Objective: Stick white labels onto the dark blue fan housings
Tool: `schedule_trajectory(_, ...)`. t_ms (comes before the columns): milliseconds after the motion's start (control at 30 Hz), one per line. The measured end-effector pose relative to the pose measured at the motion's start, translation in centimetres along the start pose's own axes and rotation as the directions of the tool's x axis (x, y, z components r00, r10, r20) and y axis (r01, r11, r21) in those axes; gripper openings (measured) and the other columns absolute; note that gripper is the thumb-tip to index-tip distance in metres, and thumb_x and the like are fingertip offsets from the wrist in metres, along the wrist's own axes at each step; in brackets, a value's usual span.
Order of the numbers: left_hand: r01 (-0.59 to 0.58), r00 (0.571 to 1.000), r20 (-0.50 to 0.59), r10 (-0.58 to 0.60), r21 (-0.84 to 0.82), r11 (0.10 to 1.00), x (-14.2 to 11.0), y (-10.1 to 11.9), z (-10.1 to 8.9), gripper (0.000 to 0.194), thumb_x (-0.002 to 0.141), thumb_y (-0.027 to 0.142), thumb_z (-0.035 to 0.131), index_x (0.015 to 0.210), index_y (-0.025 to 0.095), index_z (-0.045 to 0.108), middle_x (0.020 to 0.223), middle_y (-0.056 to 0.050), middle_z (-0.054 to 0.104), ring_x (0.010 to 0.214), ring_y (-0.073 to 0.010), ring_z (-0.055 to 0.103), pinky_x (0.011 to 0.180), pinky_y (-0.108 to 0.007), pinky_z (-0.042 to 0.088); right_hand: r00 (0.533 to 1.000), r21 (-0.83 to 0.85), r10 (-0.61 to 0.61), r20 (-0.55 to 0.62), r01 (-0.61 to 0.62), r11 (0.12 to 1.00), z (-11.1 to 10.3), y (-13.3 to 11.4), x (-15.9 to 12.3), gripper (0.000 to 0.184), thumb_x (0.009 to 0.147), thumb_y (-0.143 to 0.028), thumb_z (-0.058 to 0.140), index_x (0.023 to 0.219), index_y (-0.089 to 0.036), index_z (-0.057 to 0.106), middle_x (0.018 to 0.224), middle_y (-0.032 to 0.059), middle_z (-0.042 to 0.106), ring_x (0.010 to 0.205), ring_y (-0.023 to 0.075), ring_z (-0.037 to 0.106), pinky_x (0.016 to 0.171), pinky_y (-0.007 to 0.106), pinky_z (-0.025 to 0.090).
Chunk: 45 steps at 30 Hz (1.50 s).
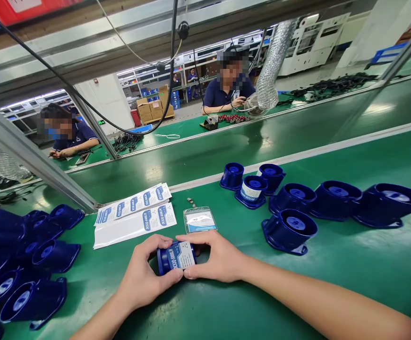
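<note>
A dark blue plastic housing with a white label on its side lies on the green bench between my hands. My left hand grips it from the left with curled fingers. My right hand holds it from the right, thumb and fingers pressed on the label. Just beyond lie two label sheets with blue-and-white stickers and a small clear badge holder.
Several blue housings are piled at the left; more housings stand in a row at the right, one labelled. A metal frame post slants at the left. Two other people sit across the far bench.
</note>
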State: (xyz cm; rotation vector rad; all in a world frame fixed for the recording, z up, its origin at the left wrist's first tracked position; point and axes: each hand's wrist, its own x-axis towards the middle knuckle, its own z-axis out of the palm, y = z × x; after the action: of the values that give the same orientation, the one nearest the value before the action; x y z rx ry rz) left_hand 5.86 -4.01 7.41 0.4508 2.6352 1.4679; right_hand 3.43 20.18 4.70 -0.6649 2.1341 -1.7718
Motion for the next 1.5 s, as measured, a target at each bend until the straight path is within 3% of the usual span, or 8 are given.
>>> schedule_trajectory(167,0.179,0.984,0.025,-0.178,-0.071,0.981,0.0,0.8,-0.3,0.044,0.064,0.032,0.091,0.095,0.018,0.063,0.121,-0.008,0.071,0.11,-0.025,0.069,0.095,-0.035,0.055,0.999,0.035,-0.039,0.007,0.039,0.999,0.4,0.2,0.0,0.079,0.064,-0.038,0.097,0.137,-0.021,0.074,0.127,0.0093,0.076,0.112,0.0328,0.072,0.095,0.039,0.058)
schedule_trajectory(367,0.18,0.983,0.028,-0.179,-0.063,0.982,-0.1,1.0,-0.3,0.043,0.065,0.034,0.091,0.095,0.018,0.065,0.123,-0.009,0.072,0.112,-0.0263,0.069,0.097,-0.037,0.054,0.999,0.054,-0.048,-0.006,0.048,0.997,0.6,0.0,-0.1,0.067,0.072,-0.039,0.092,0.135,-0.023,0.076,0.118,0.007,0.079,0.098,0.0274,0.072,0.083,0.034,0.056)
schedule_trajectory(567,0.205,0.979,0.029,-0.204,-0.05,0.977,-0.2,0.9,-0.5,0.046,0.064,0.037,0.093,0.099,0.019,0.069,0.126,-0.009,0.072,0.114,-0.0276,0.069,0.097,-0.038,0.054,1.0,0.085,-0.007,0.011,0.006,0.996,0.4,0.1,0.0,0.071,0.068,-0.04,0.095,0.134,-0.024,0.076,0.117,0.0057,0.079,0.101,0.0289,0.072,0.083,0.034,0.055)
schedule_trajectory(800,0.247,0.969,0.041,-0.245,-0.074,0.966,-0.1,1.4,-0.7,0.039,0.065,0.043,0.093,0.081,0.017,0.069,0.12,-0.01,0.075,0.111,-0.0291,0.071,0.098,-0.042,0.052,0.989,0.09,-0.132,0.06,0.127,0.988,0.3,0.1,-0.3,0.055,0.071,-0.032,0.093,0.125,-0.026,0.081,0.116,0.0018,0.078,0.099,0.024,0.071,0.088,0.032,0.054)
schedule_trajectory(933,0.221,0.975,0.021,-0.22,-0.065,0.973,-0.4,1.5,-0.7,0.039,0.063,0.044,0.095,0.083,0.019,0.072,0.117,-0.009,0.076,0.116,-0.0301,0.07,0.102,-0.043,0.051,0.991,0.126,-0.108,0.08,0.098,0.987,0.2,-0.2,-0.2,0.06,0.07,-0.029,0.094,0.128,-0.028,0.079,0.116,0.0012,0.078,0.102,0.0241,0.07,0.089,0.031,0.053)
schedule_trajectory(1200,0.289,0.957,0.012,-0.289,-0.025,0.957,-0.6,1.6,-0.5,0.062,0.064,0.042,0.094,0.119,0.024,0.073,0.124,-0.006,0.074,0.118,-0.028,0.07,0.105,-0.042,0.056,0.991,0.175,0.101,0.082,-0.114,0.978,0.1,-0.1,0.0,0.075,0.052,-0.028,0.101,0.125,-0.027,0.081,0.109,0.003,0.08,0.093,0.0244,0.07,0.084,0.032,0.054)
schedule_trajectory(1333,0.243,0.968,0.06,-0.245,0.046,0.969,-0.6,1.5,-0.6,0.06,0.071,0.043,0.09,0.126,0.027,0.071,0.133,-0.004,0.071,0.123,-0.0272,0.067,0.11,-0.041,0.053,0.998,0.131,0.056,0.011,-0.057,0.99,0.7,0.3,0.0,0.068,0.059,-0.034,0.097,0.124,-0.024,0.081,0.106,0.0034,0.08,0.09,0.0225,0.07,0.08,0.031,0.055)
schedule_trajectory(1500,0.166,0.973,0.142,-0.185,0.132,0.977,-0.7,1.1,-0.8,0.066,0.076,0.032,0.083,0.137,0.029,0.058,0.139,-0.003,0.065,0.124,-0.0257,0.065,0.109,-0.039,0.053,0.997,0.158,-0.014,0.075,0.002,0.987,0.5,0.8,0.4,0.066,0.067,-0.039,0.095,0.127,-0.02,0.077,0.108,0.0046,0.077,0.086,0.0189,0.067,0.074,0.026,0.055)
